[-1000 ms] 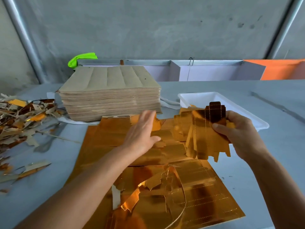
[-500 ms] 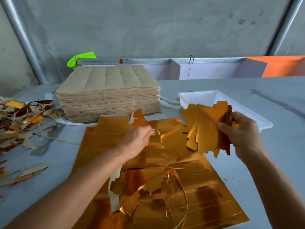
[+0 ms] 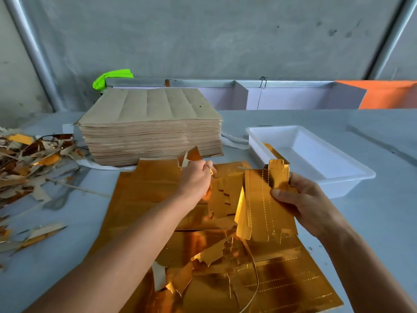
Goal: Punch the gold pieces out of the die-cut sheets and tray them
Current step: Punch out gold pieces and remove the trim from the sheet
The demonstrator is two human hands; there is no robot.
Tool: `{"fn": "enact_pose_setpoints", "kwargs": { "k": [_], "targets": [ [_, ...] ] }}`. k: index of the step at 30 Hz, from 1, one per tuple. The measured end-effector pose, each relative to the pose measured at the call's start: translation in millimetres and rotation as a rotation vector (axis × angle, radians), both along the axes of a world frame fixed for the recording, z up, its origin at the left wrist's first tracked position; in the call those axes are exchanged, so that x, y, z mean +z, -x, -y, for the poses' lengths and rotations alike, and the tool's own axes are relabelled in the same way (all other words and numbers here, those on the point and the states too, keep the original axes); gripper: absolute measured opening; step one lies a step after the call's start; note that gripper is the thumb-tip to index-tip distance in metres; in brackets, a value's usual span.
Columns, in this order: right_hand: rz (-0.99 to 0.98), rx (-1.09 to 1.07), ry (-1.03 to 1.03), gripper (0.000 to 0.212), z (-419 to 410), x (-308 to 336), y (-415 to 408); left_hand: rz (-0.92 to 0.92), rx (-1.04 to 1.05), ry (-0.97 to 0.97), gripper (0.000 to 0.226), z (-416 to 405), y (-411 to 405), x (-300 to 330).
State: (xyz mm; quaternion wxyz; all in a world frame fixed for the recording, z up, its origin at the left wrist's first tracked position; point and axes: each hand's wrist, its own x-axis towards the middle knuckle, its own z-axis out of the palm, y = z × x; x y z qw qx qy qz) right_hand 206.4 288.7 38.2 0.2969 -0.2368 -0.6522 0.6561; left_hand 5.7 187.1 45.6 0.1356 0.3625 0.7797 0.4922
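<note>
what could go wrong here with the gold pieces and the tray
1. The right hand grips a fanned bundle of gold pieces by one edge; some could slip out short of the white tray.
2. The left hand is pulling at the die-cut sheet; a tab might tear.
3. Loose offcuts on the sheet could get trayed too.

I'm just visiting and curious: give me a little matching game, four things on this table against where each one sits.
Things:
1. white tray
2. stack of brown sheets
3. scrap pile
4. punched gold pieces

Places:
A. far left of the table
B. held in the right hand
C. right side, beyond the right hand
D. centre back, behind the gold sheet

Pairs: 1-C, 2-D, 3-A, 4-B
</note>
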Motion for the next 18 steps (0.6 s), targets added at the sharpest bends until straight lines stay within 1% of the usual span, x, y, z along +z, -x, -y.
{"fn": "enact_pose_setpoints", "kwargs": {
  "k": [2,4,6,8,9,11,13,14,15,16,17,18],
  "targets": [
    [0.036,0.0,0.023,0.022,3,-3,2,0.157,0.006,-0.038,0.039,-1,-3,0],
    [0.073,-0.028,0.048,0.021,3,-5,2,0.252,-0.013,-0.059,0.04,0,-3,0],
    [0.101,-0.102,0.034,0.016,-1,-7,1,0.302,-0.02,-0.076,0.04,1,-1,0],
    [0.128,-0.229,-0.004,0.013,-6,-9,-2,0.401,0.018,-0.125,0.037,5,3,1],
    [0.137,-0.285,-0.018,0.013,-9,-9,-5,0.431,0.034,-0.137,0.037,7,6,0],
    [0.147,-0.355,-0.041,0.016,-14,-7,-12,0.4,0.066,-0.122,0.038,12,12,-4],
    [0.169,-0.383,-0.06,0.017,-18,-4,-19,0.32,0.046,-0.021,0.036,16,16,-5],
    [0.183,-0.383,-0.072,0.017,-19,-3,-23,0.249,0.007,0.081,0.032,19,16,-4],
    [0.201,-0.376,-0.088,0.016,-20,-1,-25,0.119,-0.043,0.221,0.027,21,16,-3],
    [0.219,-0.366,-0.108,0.014,-21,1,-27,-0.07,-0.087,0.364,0.029,23,15,-1],
    [0.233,-0.356,-0.133,0.012,-21,3,-27,-0.298,-0.097,0.459,0.037,25,12,0],
    [0.244,-0.346,-0.161,0.011,-21,5,-27,-0.508,-0.067,0.437,0.041,27,7,4]
  ]
}}
